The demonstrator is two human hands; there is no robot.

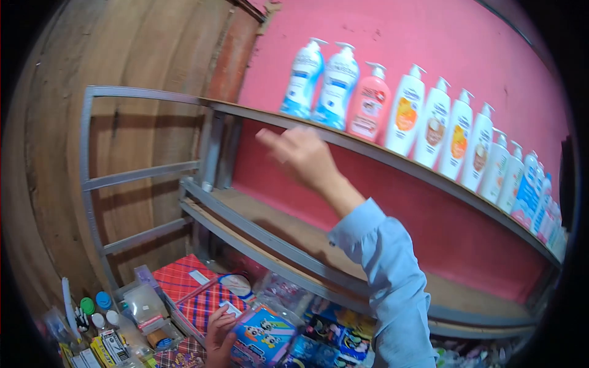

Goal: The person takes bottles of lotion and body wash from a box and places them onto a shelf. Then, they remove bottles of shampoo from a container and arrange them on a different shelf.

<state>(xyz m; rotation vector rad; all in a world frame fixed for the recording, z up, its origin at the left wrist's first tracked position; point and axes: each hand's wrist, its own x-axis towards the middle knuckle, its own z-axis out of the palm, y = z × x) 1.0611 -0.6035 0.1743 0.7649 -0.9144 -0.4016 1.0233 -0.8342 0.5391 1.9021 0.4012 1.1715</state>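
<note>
My right hand point(300, 156), in a light blue sleeve, is raised in front of the upper shelf's edge, below the blue-and-white pump bottles point(334, 89). Its fingers point left, partly stretched and blurred, and nothing shows in them. Low in the view, my left hand point(219, 334) is curled at the left edge of a cartoon-covered book point(262, 334). Its fingers and thumb seem to grip that edge, though part of the hold is hidden. Behind it lies a red and blue plaid box point(193, 294) with a white label.
A row of pump bottles, including a pink one point(369, 104) and several white ones point(405, 116), lines the upper shelf point(423, 172). Below runs a lower wooden shelf point(288, 227). A grey metal frame point(144, 181) stands left. Bottles, boxes and plastic packets point(346, 340) crowd the bottom.
</note>
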